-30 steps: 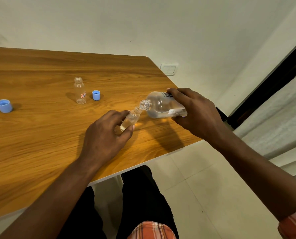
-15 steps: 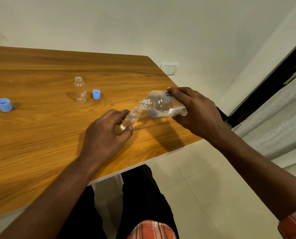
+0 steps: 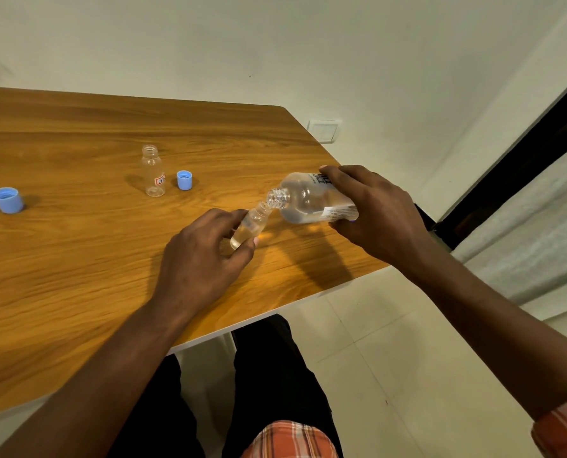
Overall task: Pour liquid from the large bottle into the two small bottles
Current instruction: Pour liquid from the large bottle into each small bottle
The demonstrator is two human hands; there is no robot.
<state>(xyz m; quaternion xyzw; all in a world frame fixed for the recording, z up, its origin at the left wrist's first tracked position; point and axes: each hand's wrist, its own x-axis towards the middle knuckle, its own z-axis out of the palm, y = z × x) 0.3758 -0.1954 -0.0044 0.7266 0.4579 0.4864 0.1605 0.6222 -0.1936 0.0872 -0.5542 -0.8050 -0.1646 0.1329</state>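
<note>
My right hand grips the large clear bottle, which lies nearly on its side with its open mouth pointing left. That mouth touches the neck of a small clear bottle, tilted toward it and held in my left hand. Clear liquid sits in the bottom of this small bottle. A second small bottle stands upright and uncapped farther back on the wooden table, and looks empty.
A small blue cap lies just right of the standing bottle. A larger blue cap rests near the table's left side. The table's right corner and front edge are close to my hands; tiled floor lies beyond.
Both hands and both bottles keep almost the same pose; the view has shifted only slightly.
</note>
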